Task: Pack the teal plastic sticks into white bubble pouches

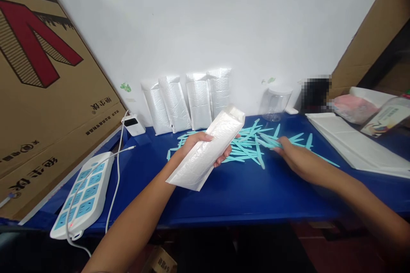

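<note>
My left hand [200, 143] is wrapped round a white bubble mailer [208, 151], thumb on top and fingers beneath. The mailer is tilted, its upper end pointing right and toward the wall. Over at the right, my right hand [283, 149] is closed on a few thin turquoise sticks [269, 140], flat and pointed; their exact kind I cannot make out. A loose heap of the same turquoise sticks [240, 149] lies on the blue table between the hands, partly hidden by the held mailer. Several filled bubble mailers [200, 100] lean upright against the wall.
A white power strip [86, 196] with cables lies at left, by a small white device [133, 124] and a large cardboard box [48, 94]. A clear jar [276, 104] stands near the wall. Flat white mailers [355, 145] and a clear labelled container [389, 115] occupy the right.
</note>
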Demonstrator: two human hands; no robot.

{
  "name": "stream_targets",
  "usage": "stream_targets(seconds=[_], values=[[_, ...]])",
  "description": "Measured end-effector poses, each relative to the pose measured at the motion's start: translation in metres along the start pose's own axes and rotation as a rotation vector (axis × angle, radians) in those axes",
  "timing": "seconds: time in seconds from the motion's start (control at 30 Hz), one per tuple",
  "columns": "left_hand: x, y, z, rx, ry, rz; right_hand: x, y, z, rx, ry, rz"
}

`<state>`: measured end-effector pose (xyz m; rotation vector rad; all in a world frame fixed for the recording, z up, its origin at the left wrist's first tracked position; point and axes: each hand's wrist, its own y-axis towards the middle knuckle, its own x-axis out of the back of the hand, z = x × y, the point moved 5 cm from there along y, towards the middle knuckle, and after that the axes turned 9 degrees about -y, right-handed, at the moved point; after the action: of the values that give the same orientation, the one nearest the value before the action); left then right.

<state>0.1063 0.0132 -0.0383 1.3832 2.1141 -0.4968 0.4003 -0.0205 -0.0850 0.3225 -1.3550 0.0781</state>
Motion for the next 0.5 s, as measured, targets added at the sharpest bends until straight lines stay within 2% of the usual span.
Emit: stream_targets(seconds=[0.1, 0.27, 0.5], values=[[-0.001, -0.001, 0.000, -0.011, -0.007, -0.006, 0.003, 0.010, 0.008, 0.108, 0.025, 0.103], [0.001, -0.002, 0.002, -0.006, -0.026, 0.003, 0.001, 0.034, 0.020, 0.272, -0.096, 0.147], [0.000, -0.002, 0.003, 0.009, -0.051, -0.017, -0.011, 0.052, 0.015, 0.235, -0.085, 0.198]])
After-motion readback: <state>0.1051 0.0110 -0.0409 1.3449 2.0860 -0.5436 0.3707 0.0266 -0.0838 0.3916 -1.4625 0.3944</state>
